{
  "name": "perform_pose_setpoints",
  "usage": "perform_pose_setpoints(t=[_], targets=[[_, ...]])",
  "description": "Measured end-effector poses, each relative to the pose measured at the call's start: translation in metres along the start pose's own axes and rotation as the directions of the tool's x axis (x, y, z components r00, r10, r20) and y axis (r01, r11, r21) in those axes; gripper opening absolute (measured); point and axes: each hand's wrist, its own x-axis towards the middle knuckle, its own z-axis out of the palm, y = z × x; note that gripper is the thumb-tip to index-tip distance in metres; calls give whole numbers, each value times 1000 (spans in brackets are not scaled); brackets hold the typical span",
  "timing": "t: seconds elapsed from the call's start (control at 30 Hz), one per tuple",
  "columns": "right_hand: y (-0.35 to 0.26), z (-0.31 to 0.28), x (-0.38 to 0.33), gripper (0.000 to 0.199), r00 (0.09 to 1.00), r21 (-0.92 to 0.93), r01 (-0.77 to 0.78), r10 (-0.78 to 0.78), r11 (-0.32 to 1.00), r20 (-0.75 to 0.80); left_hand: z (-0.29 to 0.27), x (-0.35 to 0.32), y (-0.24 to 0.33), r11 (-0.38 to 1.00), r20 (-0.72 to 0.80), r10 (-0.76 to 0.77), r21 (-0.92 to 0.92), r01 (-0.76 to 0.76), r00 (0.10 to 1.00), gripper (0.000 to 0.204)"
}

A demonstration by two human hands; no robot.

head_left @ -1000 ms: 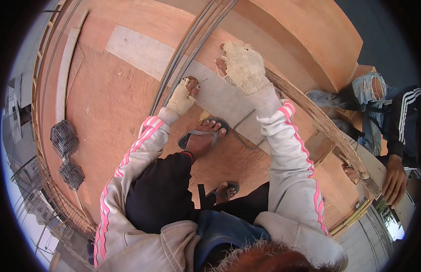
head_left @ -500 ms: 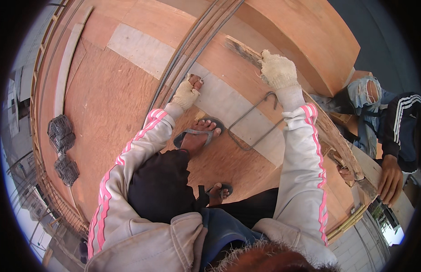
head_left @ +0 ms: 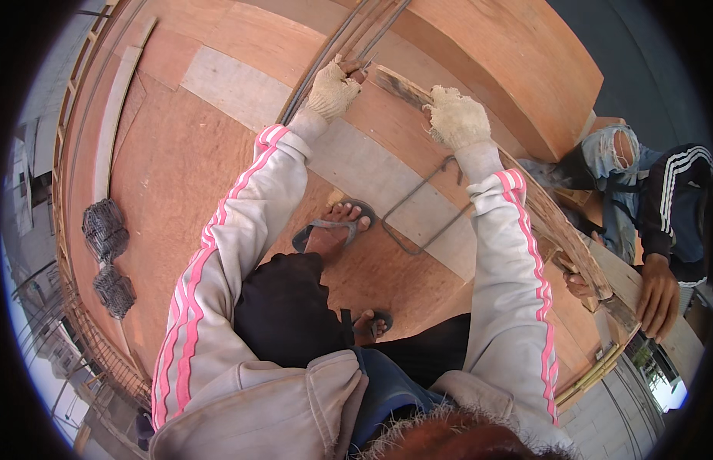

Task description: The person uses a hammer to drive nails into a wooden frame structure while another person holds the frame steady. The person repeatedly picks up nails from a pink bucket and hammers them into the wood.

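My left hand [head_left: 331, 88], in a cream knitted glove with bare fingertips, is closed just beside the long steel bars [head_left: 299, 98]. A thin dark tip shows at its fingers; what it holds is too small to make out. My right hand [head_left: 459, 119], in a matching glove, is closed over the edge of a long rough wooden plank [head_left: 556, 211]. The plank's far end lies near my left fingers, and its near end reaches a co-worker at the right. Below my right hand, a bent steel stirrup [head_left: 416, 249] lies on the plywood.
A large plywood box form [head_left: 517, 69] stands beyond the plank. At the right, a co-worker's hand [head_left: 657, 299] rests on a board. Two bundles of wire [head_left: 105, 228] and a narrow pale board [head_left: 115, 119] lie to the left. My sandalled foot [head_left: 337, 226] stands on the plywood.
My left hand has moved forward and right along the bars, toward the plank's far end. My right hand and the plank have shifted slightly left.
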Motion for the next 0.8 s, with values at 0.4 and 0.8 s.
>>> perform_pose_setpoints(t=[0.4, 0.8], targets=[[-4, -17, 0, 32, 994, 88, -61, 53, 994, 96, 40, 38, -13, 986, -68, -25, -164, 14, 997, 21], [-5, -8, 0, 31, 999, 108, -22, 19, 994, 26, 37, 57, -32, 942, 92, -81, -319, 106, 992, 24]])
